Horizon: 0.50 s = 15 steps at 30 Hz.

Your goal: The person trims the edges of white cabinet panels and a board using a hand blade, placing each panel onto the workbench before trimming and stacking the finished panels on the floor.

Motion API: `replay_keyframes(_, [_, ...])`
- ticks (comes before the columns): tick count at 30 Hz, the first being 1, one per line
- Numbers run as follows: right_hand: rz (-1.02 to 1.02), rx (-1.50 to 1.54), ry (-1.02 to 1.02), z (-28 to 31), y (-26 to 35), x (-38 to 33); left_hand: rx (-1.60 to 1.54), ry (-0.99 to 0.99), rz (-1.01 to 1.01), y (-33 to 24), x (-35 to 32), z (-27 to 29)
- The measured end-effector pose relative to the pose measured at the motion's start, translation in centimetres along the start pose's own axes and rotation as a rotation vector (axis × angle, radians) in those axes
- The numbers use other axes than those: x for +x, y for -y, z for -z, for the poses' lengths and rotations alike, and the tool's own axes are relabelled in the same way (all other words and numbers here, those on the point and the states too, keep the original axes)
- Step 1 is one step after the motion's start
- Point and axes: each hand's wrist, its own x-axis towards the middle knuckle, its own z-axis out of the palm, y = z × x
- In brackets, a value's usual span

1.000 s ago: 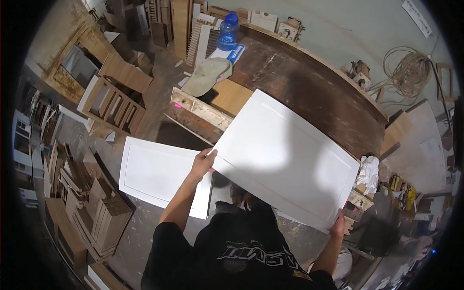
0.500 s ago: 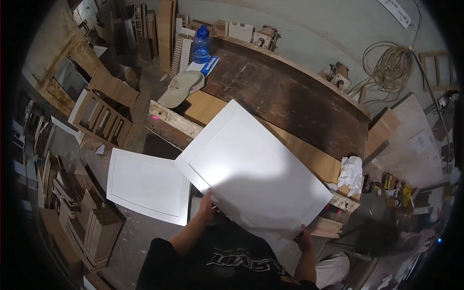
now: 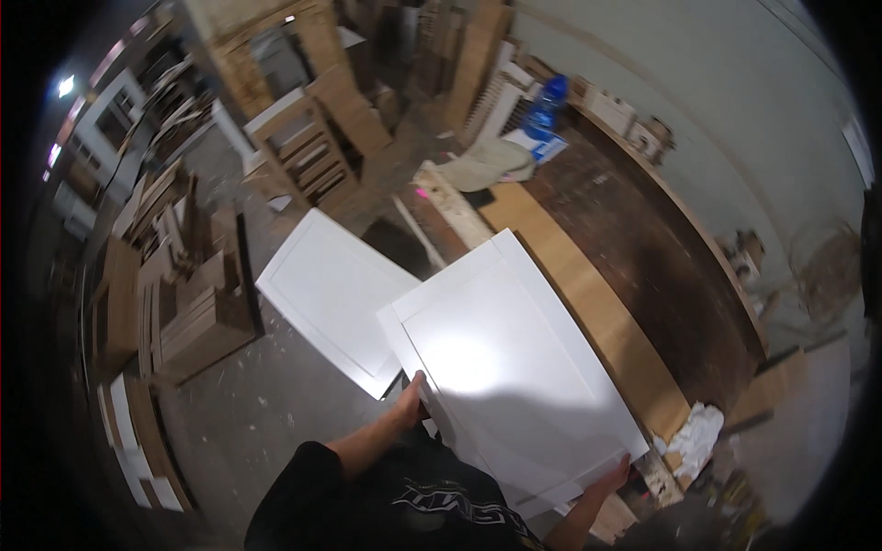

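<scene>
A large white framed panel with a recessed middle, like a cabinet door [image 3: 514, 358], is held tilted in front of me. My left hand [image 3: 413, 401] is closed on its left edge, thumb on top and the other fingers hidden beneath. At the near right corner my right hand [image 3: 613, 481] grips the lower edge, its fingers partly hidden. A second white framed panel [image 3: 331, 298] lies to the left, its right part overlapped by the held one. Just beyond the held door runs a dark-topped workbench [image 3: 634, 216] with a light wooden board [image 3: 588, 294] along its near side.
On the bench's far left end are a grey cap [image 3: 491, 163] and a blue bottle [image 3: 546, 106]. Crumpled white paper [image 3: 698, 436] sits at its right end. Stacked wooden frames [image 3: 197, 308] stand on the floor at left, and a slatted wooden piece [image 3: 308, 151] leans farther back.
My view has turned left, so the bench and wall shift right and more of the left floor shows. The held door has swung with me, both hands still on it.
</scene>
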Motion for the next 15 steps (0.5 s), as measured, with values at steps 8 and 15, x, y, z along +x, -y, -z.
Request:
replay_keyframes(8, [-0.202, 0.363, 0.419, -17.5, 18.7, -8.7, -0.271, -0.257, -0.236, -0.8, 3.0, 15.2])
replay_keyframes(15, [-0.142, 0.103, 0.494, -38.0, 18.3, -17.2, -0.724, -0.429, -0.360, -10.9, 2.6, 28.3])
